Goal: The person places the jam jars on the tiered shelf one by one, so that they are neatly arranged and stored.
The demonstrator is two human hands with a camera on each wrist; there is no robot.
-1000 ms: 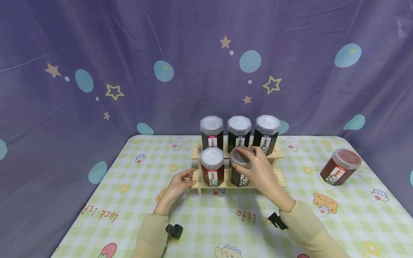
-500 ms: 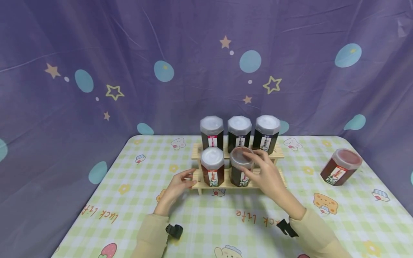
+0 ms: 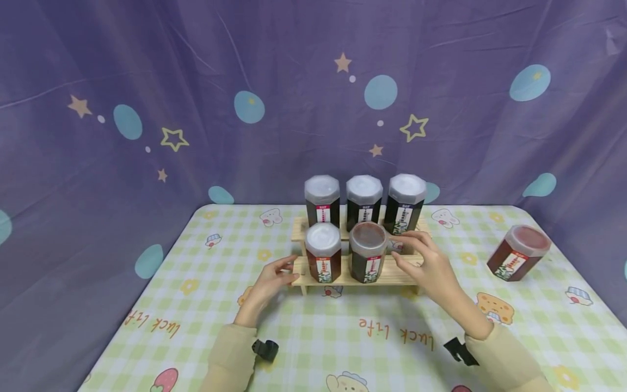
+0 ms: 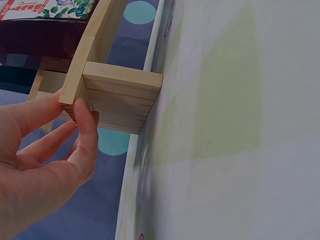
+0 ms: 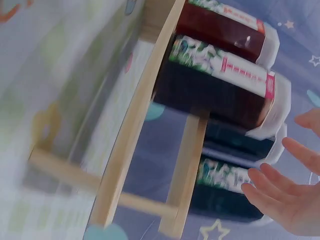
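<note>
A two-tier wooden rack stands mid-table, holding jars. At its left end my left hand pinches the lower board between thumb and fingers, plain in the left wrist view on the board's corner. My right hand is just right of the dark jar on the lower tier, fingers spread and holding nothing. That jar is upright, its lid brownish. Left of it stands a red-brown jar with a whitish lid. In the right wrist view, the right fingers are apart from the dark jar's lid.
Three dark jars with pale lids, one being the middle jar, line the upper tier. Another red-brown jar stands on the checked tablecloth at the right. A purple curtain hangs behind the table.
My right hand has let go of the dark jar and drawn back to the right. The jar has turned slightly, its label facing more forward. My left hand stays on the rack.
</note>
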